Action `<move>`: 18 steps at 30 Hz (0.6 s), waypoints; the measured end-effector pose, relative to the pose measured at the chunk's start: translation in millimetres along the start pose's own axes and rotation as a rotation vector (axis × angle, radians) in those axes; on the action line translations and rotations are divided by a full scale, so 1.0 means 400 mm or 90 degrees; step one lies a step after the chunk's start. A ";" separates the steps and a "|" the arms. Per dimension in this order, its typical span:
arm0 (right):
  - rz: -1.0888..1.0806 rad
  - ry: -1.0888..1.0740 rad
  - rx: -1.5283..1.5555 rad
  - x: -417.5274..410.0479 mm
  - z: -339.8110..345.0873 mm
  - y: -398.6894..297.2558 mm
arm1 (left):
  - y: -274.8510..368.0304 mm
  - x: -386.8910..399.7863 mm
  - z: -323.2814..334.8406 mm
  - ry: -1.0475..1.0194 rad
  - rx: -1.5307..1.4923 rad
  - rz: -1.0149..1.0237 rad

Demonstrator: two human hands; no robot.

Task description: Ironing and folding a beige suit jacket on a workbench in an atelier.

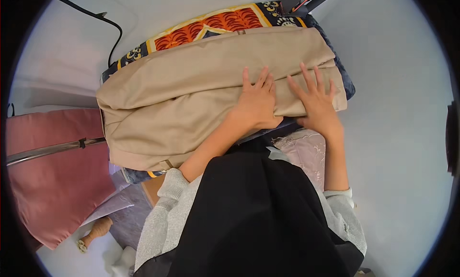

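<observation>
Beige trousers lie lengthwise over a patterned blanket in orange, navy and yellow, with folds running along the cloth. My left hand rests flat on the trousers right of their middle, fingers spread towards the far edge. Beside it, apart, my right hand lies on the right end of the cloth, its fingers spread wide and its thumb near the close edge. Neither hand grips anything. Belt loops show at the near left edge and the far edge. A dark clothes iron stands on the blanket's far right corner, partly cut off.
A black cable runs down the wall at the far left. Pink cloth hangs at the left behind a metal rail. Below it is a brown vase-like object. A pale wall stands at the right.
</observation>
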State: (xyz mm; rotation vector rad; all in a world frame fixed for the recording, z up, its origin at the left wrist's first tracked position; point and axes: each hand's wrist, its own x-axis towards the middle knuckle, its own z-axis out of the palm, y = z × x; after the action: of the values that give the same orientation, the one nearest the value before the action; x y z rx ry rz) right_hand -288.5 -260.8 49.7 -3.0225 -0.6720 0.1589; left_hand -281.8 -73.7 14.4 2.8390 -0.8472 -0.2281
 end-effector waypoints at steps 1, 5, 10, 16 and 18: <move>0.014 0.062 -0.029 0.007 0.007 -0.002 | -0.003 0.001 0.004 -0.001 -0.005 -0.005; 0.046 0.189 -0.027 0.010 0.004 0.016 | -0.015 0.002 0.001 -0.002 -0.043 -0.012; 0.090 0.191 -0.069 0.004 0.024 0.016 | -0.020 -0.001 0.005 -0.001 -0.074 -0.011; 0.068 0.156 -0.164 0.053 0.009 0.097 | 0.011 -0.007 0.002 0.010 -0.043 -0.031; 0.058 0.107 -0.176 0.064 -0.016 0.106 | 0.015 -0.010 0.002 0.006 -0.048 -0.034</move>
State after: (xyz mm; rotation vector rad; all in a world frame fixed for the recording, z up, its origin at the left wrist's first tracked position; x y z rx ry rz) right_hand -247.1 -288.6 50.9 -3.2797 -0.5850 -0.1995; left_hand -288.6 -76.5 15.3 2.7933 -0.7457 -0.2478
